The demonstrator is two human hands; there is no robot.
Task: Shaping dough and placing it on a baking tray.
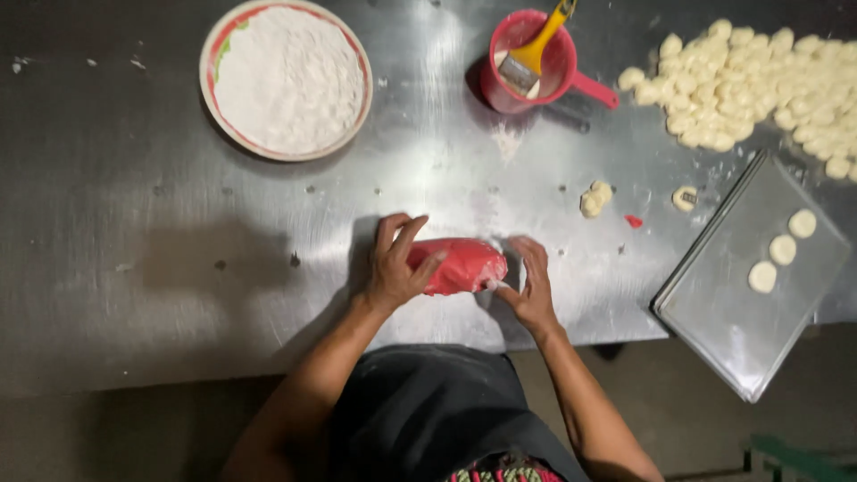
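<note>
Table (134, 268): a steel top, dusted with flour in spots, filling most of the view; its near edge runs in front of the person
Flour bowl (287, 78): a round bowl with a red and green rim, near the far edge left of the middle, heaped with white flour
Baking tray (723, 312): a bare metal tray set askew at the right end of the near edge, one corner hanging over it; three flat pale dough rounds (783, 250) lie in a row toward its far right corner
Dough pile (759, 85): many small pale lumps heaped at the far right corner of the table
Red cup (528, 62): a red plastic cup with a side handle, near the far edge right of the middle; a yellow-handled brush (534, 54) stands in it, bristles down
Red package (457, 265): a soft, rounded red plastic bag lying on its side near the middle of the near edge, between the two hands; no label can be made out
Left hand (397, 263): laid over the left end of the red package, fingers spread and curled loosely on it
Right hand (528, 281): at the right end of the red package, fingertips pinching the plastic there
Loose dough bits (595, 198): a small lump on the table between the package and the tray, a ring-shaped bit (685, 198) just beyond it
Red scrap (633, 220): a tiny red piece on the table between those two bits
</note>
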